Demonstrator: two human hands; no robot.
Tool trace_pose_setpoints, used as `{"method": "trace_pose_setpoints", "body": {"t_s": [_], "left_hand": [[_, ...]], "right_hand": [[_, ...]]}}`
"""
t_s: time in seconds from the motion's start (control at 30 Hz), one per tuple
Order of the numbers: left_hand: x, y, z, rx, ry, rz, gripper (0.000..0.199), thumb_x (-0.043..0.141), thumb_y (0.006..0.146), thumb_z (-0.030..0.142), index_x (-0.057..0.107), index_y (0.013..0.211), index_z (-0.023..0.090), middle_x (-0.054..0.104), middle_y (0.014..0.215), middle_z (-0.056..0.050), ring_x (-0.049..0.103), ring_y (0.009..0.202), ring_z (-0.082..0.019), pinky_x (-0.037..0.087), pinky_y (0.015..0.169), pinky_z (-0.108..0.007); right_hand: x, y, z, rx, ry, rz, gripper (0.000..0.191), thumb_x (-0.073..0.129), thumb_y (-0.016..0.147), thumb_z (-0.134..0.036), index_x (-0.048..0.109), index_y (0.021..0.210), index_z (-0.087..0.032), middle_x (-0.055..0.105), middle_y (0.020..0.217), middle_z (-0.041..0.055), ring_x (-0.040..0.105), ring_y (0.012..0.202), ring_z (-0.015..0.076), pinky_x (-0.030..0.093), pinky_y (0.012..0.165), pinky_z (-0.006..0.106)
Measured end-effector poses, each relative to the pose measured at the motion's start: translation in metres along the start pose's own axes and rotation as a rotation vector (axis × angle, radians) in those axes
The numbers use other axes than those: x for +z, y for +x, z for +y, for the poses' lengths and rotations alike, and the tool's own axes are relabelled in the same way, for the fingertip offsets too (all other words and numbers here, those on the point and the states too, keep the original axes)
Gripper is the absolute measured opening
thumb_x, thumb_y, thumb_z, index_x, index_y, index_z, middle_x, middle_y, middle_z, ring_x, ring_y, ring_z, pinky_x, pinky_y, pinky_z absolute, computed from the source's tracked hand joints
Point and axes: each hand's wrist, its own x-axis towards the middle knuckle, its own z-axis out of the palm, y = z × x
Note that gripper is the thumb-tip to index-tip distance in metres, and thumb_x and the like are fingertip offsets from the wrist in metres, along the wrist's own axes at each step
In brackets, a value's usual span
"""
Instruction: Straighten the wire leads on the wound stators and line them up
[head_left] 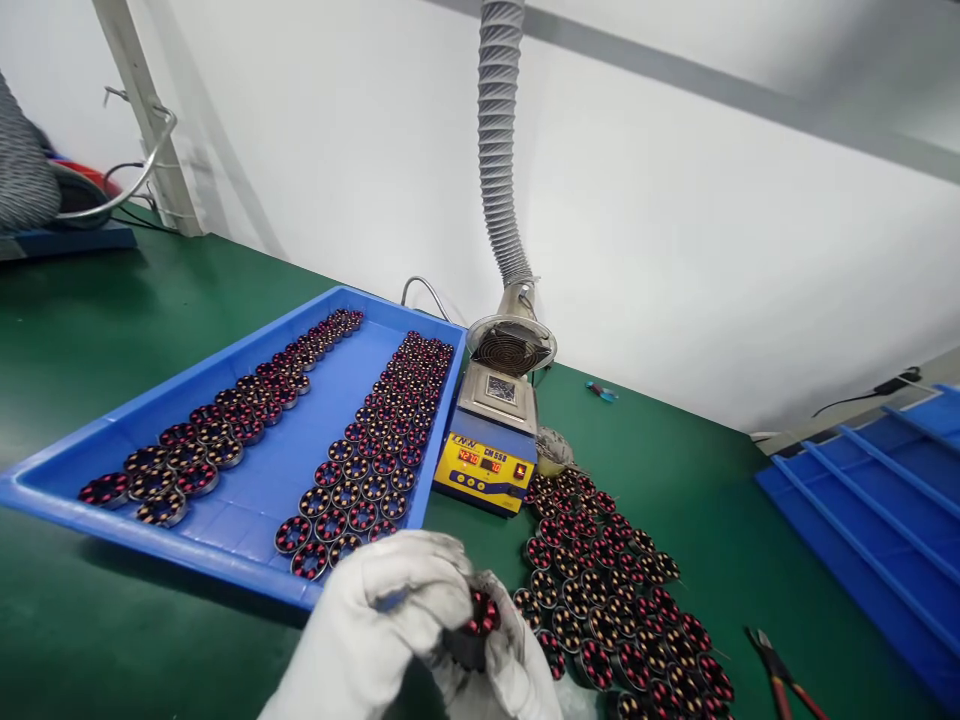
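Note:
Both my hands wear white gloves and meet low in the middle of the view. My right hand (517, 655) is wrapped round a wound motor stator (480, 615) with a dark ring and reddish coils. On its left side my left hand (390, 610) closes its fingertips on the same stator; the exact fingertip contact is partly hidden. Just to the right lies a loose pile of similar stators (600, 600) on the green table. Left of my hands is a blue tray (322, 385) with rows of stators standing in two groups.
Behind my hands stands a yellow and blue solder pot (484, 465) with a lit display. A grey exhaust hose (501, 140) hangs above it. Red-handled cutters (780, 675) lie at the lower right, near a blue ribbed crate (885, 520). The table (697, 450) is green.

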Motion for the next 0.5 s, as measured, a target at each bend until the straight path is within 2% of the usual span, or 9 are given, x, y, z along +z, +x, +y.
{"method": "trace_pose_setpoints", "body": {"t_s": [0.07,0.1,0.17,0.23,0.27,0.33,0.4,0.5], "left_hand": [[-0.005,0.001,0.0,-0.031,0.057,0.076,0.021,0.058,0.068,0.014,0.072,0.073,0.029,0.071,0.08,0.004,0.067,0.077,-0.015,0.053,0.07,-0.014],[-0.006,0.001,0.0,-0.044,0.096,0.065,0.022,0.062,0.066,0.013,0.072,0.078,0.028,0.071,0.085,0.002,0.067,0.079,-0.016,0.053,0.071,-0.015],[-0.004,0.001,0.0,-0.055,0.142,-0.049,0.026,0.067,0.063,0.012,0.071,0.083,0.028,0.071,0.092,0.001,0.067,0.083,-0.018,0.053,0.073,-0.018],[0.001,0.001,0.001,-0.018,0.132,-0.172,0.019,0.065,0.065,0.013,0.071,0.076,0.028,0.071,0.085,0.003,0.066,0.083,-0.017,0.053,0.075,-0.019],[0.003,0.001,0.001,0.014,0.136,-0.186,0.016,0.062,0.069,0.015,0.071,0.071,0.028,0.071,0.08,0.004,0.066,0.081,-0.016,0.053,0.075,-0.019],[0.002,0.002,0.001,0.094,0.183,-0.12,0.019,0.057,0.071,0.016,0.07,0.066,0.029,0.07,0.072,0.005,0.066,0.079,-0.015,0.052,0.075,-0.018],[-0.003,0.002,0.001,0.132,0.196,0.004,0.019,0.058,0.068,0.016,0.07,0.067,0.029,0.07,0.073,0.005,0.066,0.076,-0.015,0.052,0.073,-0.016],[-0.014,-0.002,-0.001,0.011,0.161,0.132,0.017,0.059,0.072,0.016,0.072,0.071,0.028,0.071,0.084,0.002,0.066,0.081,-0.016,0.052,0.074,-0.016]], "right_hand": [[-0.001,-0.001,-0.001,0.01,0.011,-0.013,0.038,0.084,0.055,-0.034,0.066,0.086,-0.022,0.071,0.084,0.0059,0.067,0.082,0.0233,0.055,0.071,0.04],[-0.002,-0.001,-0.002,0.013,0.012,-0.016,0.037,0.084,0.055,-0.034,0.066,0.086,-0.022,0.071,0.084,0.0061,0.066,0.082,0.0234,0.055,0.071,0.04],[-0.002,-0.001,-0.002,0.009,0.004,-0.01,0.037,0.084,0.055,-0.03,0.066,0.087,-0.023,0.071,0.085,0.0054,0.066,0.083,0.0224,0.055,0.072,0.038],[-0.001,-0.002,-0.002,0.001,-0.007,-0.004,0.037,0.083,0.057,-0.026,0.066,0.09,-0.025,0.071,0.088,0.0038,0.066,0.083,0.0209,0.055,0.073,0.036],[0.0,-0.003,-0.001,-0.001,-0.009,-0.006,0.038,0.082,0.057,-0.025,0.066,0.092,-0.025,0.07,0.089,0.0031,0.066,0.083,0.0202,0.055,0.073,0.036],[0.001,-0.004,-0.001,0.006,-0.01,-0.016,0.037,0.08,0.06,-0.028,0.066,0.093,-0.026,0.071,0.09,0.0028,0.066,0.079,0.0192,0.055,0.072,0.036],[0.001,-0.005,-0.002,0.04,-0.003,-0.042,0.034,0.079,0.062,-0.032,0.067,0.093,-0.025,0.071,0.089,0.0039,0.067,0.076,0.0186,0.055,0.071,0.036],[-0.001,-0.005,-0.005,0.115,0.003,-0.1,0.034,0.077,0.066,-0.039,0.068,0.095,-0.024,0.073,0.09,0.0056,0.068,0.076,0.0189,0.054,0.07,0.035]]}}
